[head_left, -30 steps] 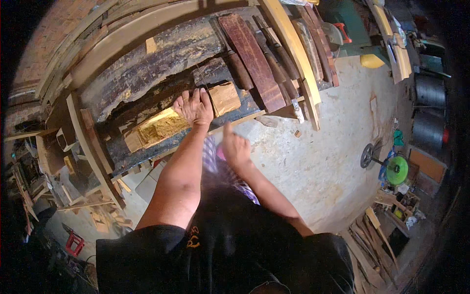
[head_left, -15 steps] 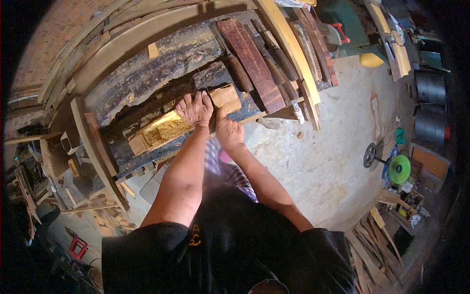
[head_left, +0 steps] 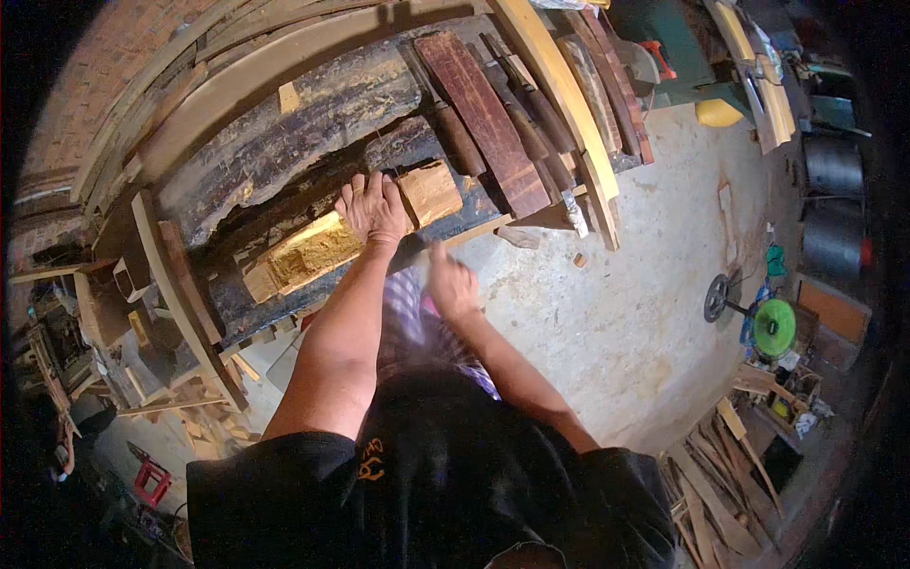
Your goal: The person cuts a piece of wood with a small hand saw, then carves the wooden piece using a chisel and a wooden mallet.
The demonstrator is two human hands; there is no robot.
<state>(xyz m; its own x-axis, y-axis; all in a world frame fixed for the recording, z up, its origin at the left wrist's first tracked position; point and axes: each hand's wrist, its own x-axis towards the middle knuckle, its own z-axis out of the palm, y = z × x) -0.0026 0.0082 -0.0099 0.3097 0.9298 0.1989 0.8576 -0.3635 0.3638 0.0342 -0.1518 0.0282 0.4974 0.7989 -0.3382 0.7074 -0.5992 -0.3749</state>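
A yellowish wood block [head_left: 305,256], with a rough hollow cut into its top, lies along the dark workbench [head_left: 261,308]. My left hand [head_left: 373,211] presses down on it, fingers curled over its far side. Just right of that hand, a dark narrow cut line separates the squared end [head_left: 432,192] from the rest of the block. My right hand [head_left: 453,284] is closed, nearer my body and slightly blurred. It appears to grip a handsaw whose dark blade [head_left: 408,254] points toward the cut; its handle is hidden in my fist.
Beyond the block lie a weathered dark timber [head_left: 313,123], a reddish-brown plank [head_left: 485,123] and several wooden-handled tools [head_left: 461,140]. A long pale board [head_left: 569,104] crosses the bench's right end. A green fan [head_left: 774,328] stands at right; scrap wood [head_left: 711,488] lies on the floor.
My right hand has drawn back from the block toward my body. The left hand stays on the block, shifted slightly left in the picture along with the bench.
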